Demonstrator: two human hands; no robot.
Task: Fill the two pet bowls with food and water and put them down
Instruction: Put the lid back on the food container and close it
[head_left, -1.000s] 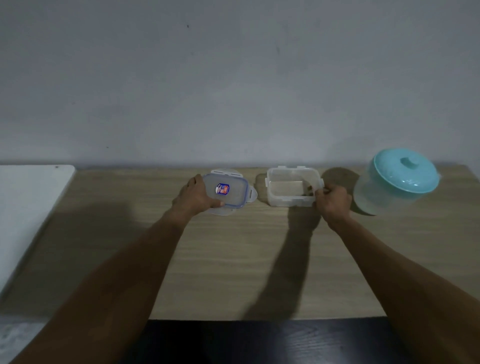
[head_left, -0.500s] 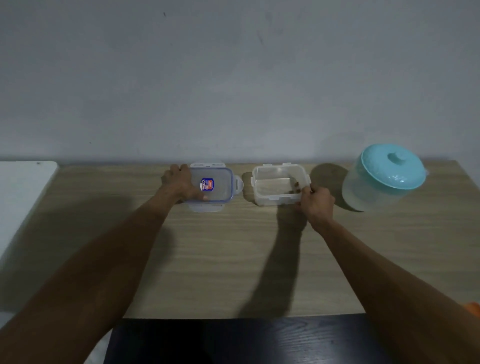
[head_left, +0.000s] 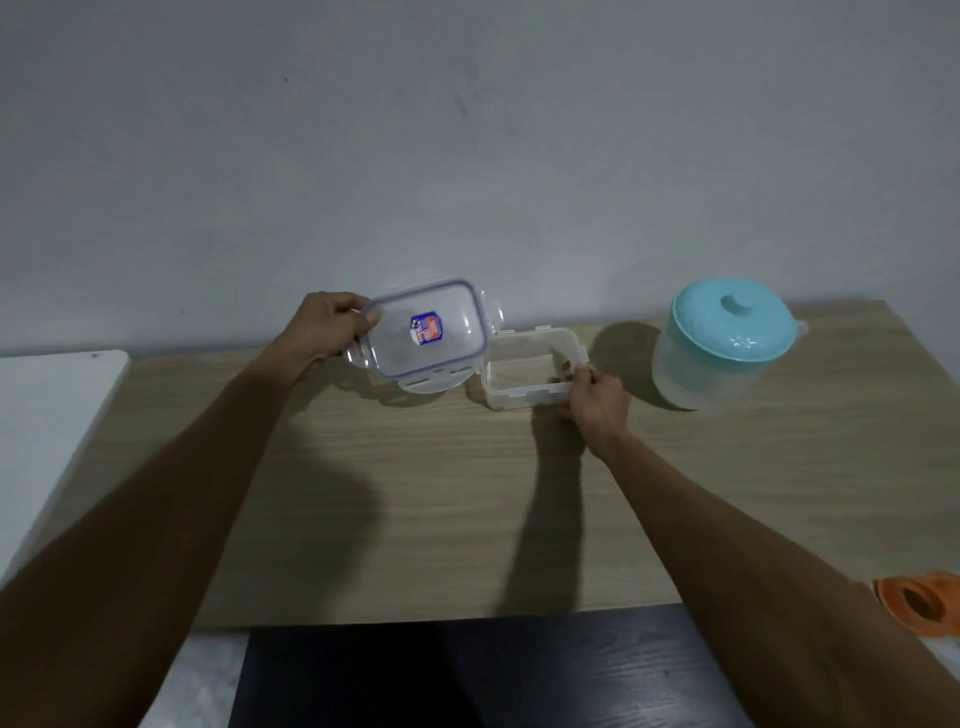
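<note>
Clear rectangular plastic food container (head_left: 519, 399) stands open near the back edge of the pale wood-grain surface (head_left: 415, 493), a few brown food bits (head_left: 563, 370) lying in its right end, and the right hand (head_left: 597, 402) grips its near right corner with curled fingers. Just to its left, the left hand (head_left: 324, 322) pinches the left edge of a clear blue-sealed snap lid (head_left: 426, 332), holding it tilted above the surface. A translucent round tub with a teal lid (head_left: 722, 348) stands to the right, apart, and an orange object (head_left: 919, 603) shows at the lower right.
</note>
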